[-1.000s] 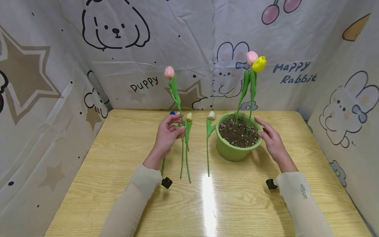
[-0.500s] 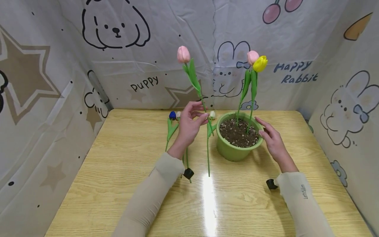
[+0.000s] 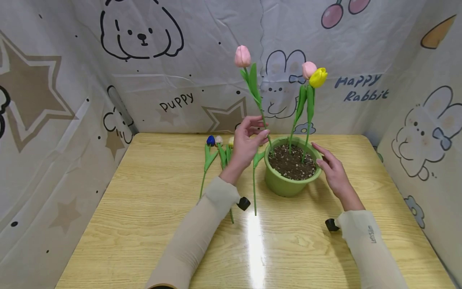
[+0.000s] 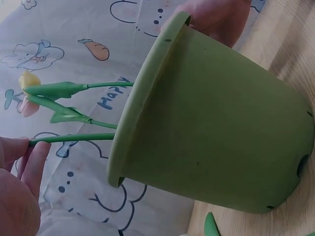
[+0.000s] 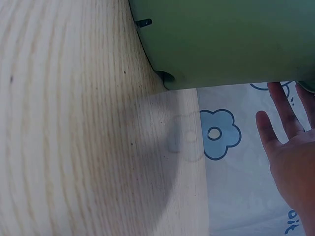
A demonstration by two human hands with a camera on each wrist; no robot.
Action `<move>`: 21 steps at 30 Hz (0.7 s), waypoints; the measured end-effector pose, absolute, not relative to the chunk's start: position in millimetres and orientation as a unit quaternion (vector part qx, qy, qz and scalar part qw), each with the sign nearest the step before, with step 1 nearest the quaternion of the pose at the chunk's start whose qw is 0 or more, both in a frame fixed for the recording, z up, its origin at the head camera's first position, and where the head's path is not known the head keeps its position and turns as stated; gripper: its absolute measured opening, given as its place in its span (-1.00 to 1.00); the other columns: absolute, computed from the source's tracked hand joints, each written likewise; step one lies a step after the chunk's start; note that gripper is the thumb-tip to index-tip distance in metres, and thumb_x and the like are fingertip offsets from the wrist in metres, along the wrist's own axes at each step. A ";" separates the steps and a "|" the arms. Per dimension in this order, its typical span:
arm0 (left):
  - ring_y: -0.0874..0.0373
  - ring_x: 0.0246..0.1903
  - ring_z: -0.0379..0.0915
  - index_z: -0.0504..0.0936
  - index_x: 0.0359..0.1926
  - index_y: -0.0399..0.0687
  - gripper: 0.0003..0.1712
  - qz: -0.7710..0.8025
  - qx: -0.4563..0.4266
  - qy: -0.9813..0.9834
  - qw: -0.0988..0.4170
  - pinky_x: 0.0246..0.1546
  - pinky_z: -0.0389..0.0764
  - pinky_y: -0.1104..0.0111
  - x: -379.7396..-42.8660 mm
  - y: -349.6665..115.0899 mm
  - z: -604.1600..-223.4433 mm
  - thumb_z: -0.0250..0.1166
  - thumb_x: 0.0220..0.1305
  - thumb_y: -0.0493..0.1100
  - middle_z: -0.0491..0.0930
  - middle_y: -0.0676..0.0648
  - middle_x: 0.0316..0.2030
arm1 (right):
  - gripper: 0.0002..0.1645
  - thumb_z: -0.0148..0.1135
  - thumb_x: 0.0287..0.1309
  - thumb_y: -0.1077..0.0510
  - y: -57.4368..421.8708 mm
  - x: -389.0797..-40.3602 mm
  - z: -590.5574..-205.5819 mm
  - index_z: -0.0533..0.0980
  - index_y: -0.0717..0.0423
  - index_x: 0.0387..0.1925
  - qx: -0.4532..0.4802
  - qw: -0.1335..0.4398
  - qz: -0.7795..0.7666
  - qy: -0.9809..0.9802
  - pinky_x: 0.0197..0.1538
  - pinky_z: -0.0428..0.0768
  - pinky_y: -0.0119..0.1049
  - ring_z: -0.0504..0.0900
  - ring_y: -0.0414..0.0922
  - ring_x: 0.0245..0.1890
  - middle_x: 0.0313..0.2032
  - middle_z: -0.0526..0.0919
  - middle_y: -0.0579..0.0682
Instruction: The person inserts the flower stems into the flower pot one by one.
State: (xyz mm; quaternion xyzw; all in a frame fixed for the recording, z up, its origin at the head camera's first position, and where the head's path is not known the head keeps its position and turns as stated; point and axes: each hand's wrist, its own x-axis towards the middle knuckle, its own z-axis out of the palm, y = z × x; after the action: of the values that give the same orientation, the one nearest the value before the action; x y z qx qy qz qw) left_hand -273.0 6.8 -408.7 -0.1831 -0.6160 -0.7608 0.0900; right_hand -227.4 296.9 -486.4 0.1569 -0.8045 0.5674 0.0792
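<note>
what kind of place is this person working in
Probably a makeshift indoor booth, perhaps for filming: cartoon-printed cloth encloses the back and both sides of a wooden table, where a green pot of soil holds artificial-looking tulips.

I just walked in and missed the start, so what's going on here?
A person is working at a green pot. The left hand pinches a pink tulip, whose lower end is inside the pot; how deep it sits is unclear. The right hand touches the pot's right side. Another pink tulip and a yellow tulip stand in the soil. A blue flower and others lie on the table.
</note>
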 end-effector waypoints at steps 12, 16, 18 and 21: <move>0.26 -0.26 0.61 0.56 0.15 -0.37 -0.59 -0.760 -0.188 -0.610 0.123 -0.16 0.83 0.20 -282.0 24.4 -412.0 0.36 0.29 -0.50 0.63 -0.41 -0.01 | -0.43 -0.11 0.64 0.18 297.1 -227.6 -487.8 0.22 0.18 0.56 0.155 0.081 0.565 -0.806 0.22 0.40 -0.74 0.36 -0.53 0.28 0.55 0.22 0.27; 0.14 -0.23 0.64 0.57 0.13 -0.37 -0.61 -0.756 -0.189 -0.613 0.132 -0.15 0.83 0.20 -285.7 28.1 -412.8 0.35 0.30 -0.49 0.64 -0.42 -0.01 | -0.43 -0.11 0.64 0.19 297.3 -227.7 -487.7 0.22 0.19 0.56 0.155 0.081 0.567 -0.805 0.21 0.41 -0.74 0.37 -0.53 0.28 0.55 0.22 0.28; 0.06 -0.21 0.65 0.57 0.13 -0.37 -0.61 -0.754 -0.188 -0.615 0.135 -0.14 0.83 0.21 -287.7 30.0 -413.3 0.35 0.30 -0.49 0.63 -0.43 0.00 | -0.43 -0.11 0.64 0.19 297.5 -227.6 -487.6 0.22 0.18 0.56 0.155 0.081 0.566 -0.806 0.22 0.40 -0.74 0.36 -0.53 0.28 0.55 0.21 0.28; 0.04 -0.20 0.65 0.58 0.13 -0.35 -0.61 -0.751 -0.186 -0.619 0.134 -0.13 0.83 0.24 -289.8 33.1 -414.1 0.35 0.29 -0.49 0.63 -0.42 0.00 | -0.43 -0.10 0.64 0.19 297.7 -227.5 -487.4 0.22 0.19 0.56 0.156 0.080 0.566 -0.805 0.22 0.41 -0.74 0.36 -0.53 0.28 0.55 0.21 0.29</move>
State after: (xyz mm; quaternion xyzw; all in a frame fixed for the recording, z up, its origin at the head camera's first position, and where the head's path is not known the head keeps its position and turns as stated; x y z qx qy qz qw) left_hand -289.8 33.1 -414.1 -0.1857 -0.6193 -0.7509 0.1345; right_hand -227.5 297.7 -487.4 0.1559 -0.8053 0.5663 0.0803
